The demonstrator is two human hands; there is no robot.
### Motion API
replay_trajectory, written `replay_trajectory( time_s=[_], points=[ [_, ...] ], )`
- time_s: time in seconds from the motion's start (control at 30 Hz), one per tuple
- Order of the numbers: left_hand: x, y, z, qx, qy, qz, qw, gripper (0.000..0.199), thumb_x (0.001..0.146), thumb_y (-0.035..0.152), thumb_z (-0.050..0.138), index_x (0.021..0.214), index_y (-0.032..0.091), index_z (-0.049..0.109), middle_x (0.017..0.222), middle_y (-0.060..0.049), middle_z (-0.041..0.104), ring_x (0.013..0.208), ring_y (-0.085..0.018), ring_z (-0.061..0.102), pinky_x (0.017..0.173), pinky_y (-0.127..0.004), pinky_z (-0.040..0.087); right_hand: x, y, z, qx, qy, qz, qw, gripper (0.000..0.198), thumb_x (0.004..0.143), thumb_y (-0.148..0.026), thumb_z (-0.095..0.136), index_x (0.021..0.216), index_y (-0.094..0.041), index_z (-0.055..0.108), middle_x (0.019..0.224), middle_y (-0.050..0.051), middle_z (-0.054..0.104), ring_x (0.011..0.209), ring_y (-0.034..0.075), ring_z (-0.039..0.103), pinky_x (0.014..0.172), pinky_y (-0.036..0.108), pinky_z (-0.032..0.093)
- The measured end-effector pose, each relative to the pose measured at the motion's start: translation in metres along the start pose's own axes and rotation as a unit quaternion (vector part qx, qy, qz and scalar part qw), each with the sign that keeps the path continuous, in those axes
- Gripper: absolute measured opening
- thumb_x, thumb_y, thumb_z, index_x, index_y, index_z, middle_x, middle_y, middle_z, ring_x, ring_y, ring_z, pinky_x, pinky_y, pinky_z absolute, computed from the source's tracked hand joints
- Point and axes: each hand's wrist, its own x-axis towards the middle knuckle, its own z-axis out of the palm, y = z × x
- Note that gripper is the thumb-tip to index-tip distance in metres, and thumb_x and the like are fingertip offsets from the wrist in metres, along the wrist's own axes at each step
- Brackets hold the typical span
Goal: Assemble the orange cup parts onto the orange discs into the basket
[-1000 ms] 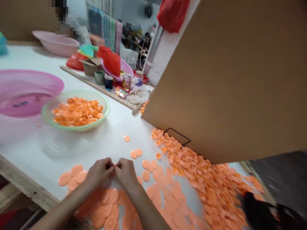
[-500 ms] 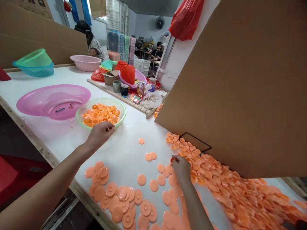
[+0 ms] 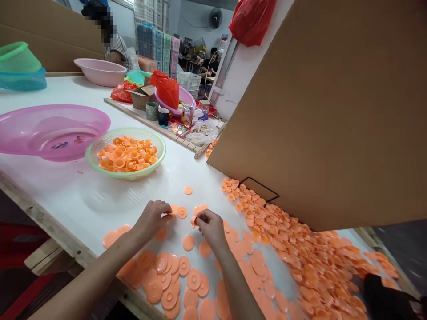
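My left hand [image 3: 154, 218] is over the white table, thumb and fingers closed on the edge of a flat orange plastic disc [image 3: 174, 209]. Close to it lies another orange disc [image 3: 182, 212] with a raised ring. My right hand [image 3: 211, 226] pinches a small orange plastic cup-shaped piece [image 3: 193, 221], its hollow form showing beyond the fingertips. Loose flat discs [image 3: 194, 278] are scattered and overlapping below and between my forearms. A pale green basket [image 3: 126, 175], beyond my left hand, holds many orange cup-shaped pieces [image 3: 133, 154].
A large heap of orange pieces [image 3: 287, 235] spreads along a tall cardboard panel [image 3: 316, 111] on the right. A pink basin [image 3: 53, 149] stands at the left. Cups, bags and a small box [image 3: 140, 98] sit behind a wooden strip [image 3: 150, 128]. Two people are farther back.
My left hand has moved from the basket's rim down and right towards the loose discs. My right hand has moved left, away from the heap, with the cup-shaped piece. The view has shifted.
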Motion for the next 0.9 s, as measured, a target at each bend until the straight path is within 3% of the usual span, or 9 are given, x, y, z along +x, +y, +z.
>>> replay_trajectory(
  time_s=[0.1, 0.23, 0.37, 0.53, 0.7, 0.9],
  points=[
    [-0.001, -0.001, 0.004, 0.015, 0.001, 0.071, 0.997, 0.023, 0.09, 0.017, 0.047, 0.082, 0.021, 0.068, 0.086, -0.005, 0.07, 0.083, -0.018, 0.059, 0.079, -0.033, 0.038, -0.002, 0.005, -0.005, 0.005, 0.005, 0.015, 1.0, 0.008, 0.061, -0.025, 0.056, 0.063, -0.018, 0.06, 0.049, -0.005, 0.051, 0.044, 0.01, 0.046, 0.044, 0.021, 0.037],
    [-0.019, -0.018, 0.007, -0.001, -0.033, 0.112, 0.993, 0.036, 0.085, 0.005, 0.041, 0.083, 0.023, 0.071, 0.092, -0.005, 0.072, 0.087, -0.018, 0.06, 0.079, -0.032, 0.041, -0.002, 0.014, -0.009, -0.008, 0.011, 0.02, 1.0, 0.009, 0.061, -0.024, 0.054, 0.063, -0.018, 0.061, 0.05, -0.005, 0.053, 0.046, 0.01, 0.047, 0.045, 0.021, 0.038],
    [-0.014, -0.02, 0.008, -0.087, 0.005, 0.044, 0.995, 0.027, 0.081, 0.01, 0.047, 0.084, 0.021, 0.071, 0.09, -0.005, 0.07, 0.082, -0.016, 0.061, 0.074, -0.028, 0.045, 0.013, 0.01, -0.01, -0.029, 0.026, 0.033, 0.999, 0.01, 0.063, -0.023, 0.054, 0.063, -0.018, 0.062, 0.05, -0.004, 0.054, 0.045, 0.01, 0.048, 0.043, 0.02, 0.038],
    [0.045, 0.007, 0.028, -0.153, 0.013, -0.063, 0.986, 0.029, 0.075, 0.011, 0.05, 0.097, 0.017, 0.069, 0.09, -0.005, 0.068, 0.076, -0.015, 0.06, 0.073, -0.027, 0.045, 0.06, -0.006, -0.006, -0.081, 0.06, 0.053, 0.994, 0.011, 0.067, -0.026, 0.059, 0.066, -0.016, 0.065, 0.052, -0.003, 0.058, 0.045, 0.01, 0.051, 0.042, 0.019, 0.039],
    [0.089, 0.023, 0.053, -0.164, -0.016, -0.121, 0.979, 0.015, 0.066, 0.007, 0.049, 0.065, 0.014, 0.062, 0.06, -0.001, 0.059, 0.063, -0.015, 0.054, 0.061, -0.025, 0.039, 0.096, -0.009, 0.007, -0.13, 0.044, 0.058, 0.989, 0.005, 0.063, -0.017, 0.062, 0.058, -0.016, 0.064, 0.047, -0.004, 0.057, 0.046, 0.01, 0.053, 0.045, 0.019, 0.04],
    [0.099, 0.019, 0.039, -0.229, -0.102, -0.161, 0.955, 0.019, 0.065, 0.009, 0.046, 0.056, 0.016, 0.062, 0.048, 0.001, 0.058, 0.049, -0.013, 0.056, 0.054, -0.023, 0.04, 0.108, -0.012, 0.016, -0.17, 0.0, 0.061, 0.984, 0.013, 0.059, -0.007, 0.061, 0.052, -0.018, 0.06, 0.042, -0.005, 0.053, 0.041, 0.01, 0.051, 0.043, 0.02, 0.037]
  ],
)
